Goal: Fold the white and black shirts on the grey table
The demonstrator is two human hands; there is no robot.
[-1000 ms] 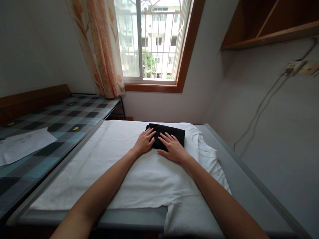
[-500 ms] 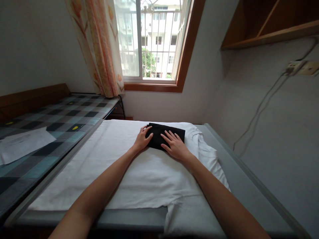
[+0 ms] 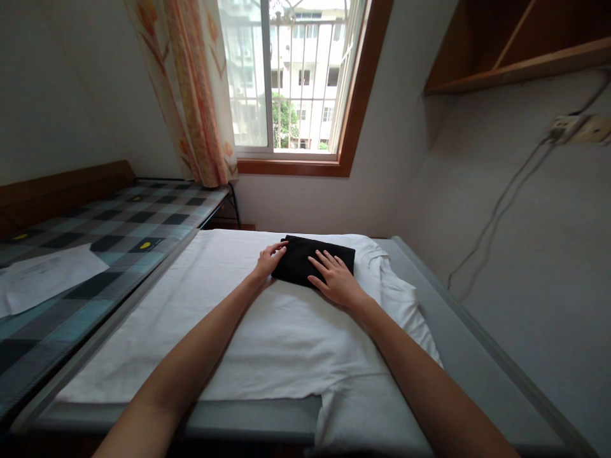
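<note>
A flat black bundle (image 3: 300, 261), which looks like folded cloth, lies on a spread white T-shirt (image 3: 224, 343). My right hand (image 3: 337, 277) rests flat on the right half of the bundle, fingers spread and palm down. At its left edge is my left hand (image 3: 270, 259), with fingertips and thumb just touching the cloth and the fingers slightly apart. Neither hand grips anything. The T-shirt's right side is wrinkled, and its sleeve hangs over the near edge of the grey table (image 3: 252, 416).
To the left stands a bed with a checked mattress (image 3: 176, 219), with white papers (image 3: 52, 273) on it. Ahead are a window (image 3: 305, 83) and a flowered curtain (image 3: 195, 95). A wooden shelf (image 3: 515, 73) and a power cable (image 3: 496, 210) are on the right wall.
My left hand has slid left, from on top of the black bundle to its left edge, uncovering more of it. My right hand has stayed in place.
</note>
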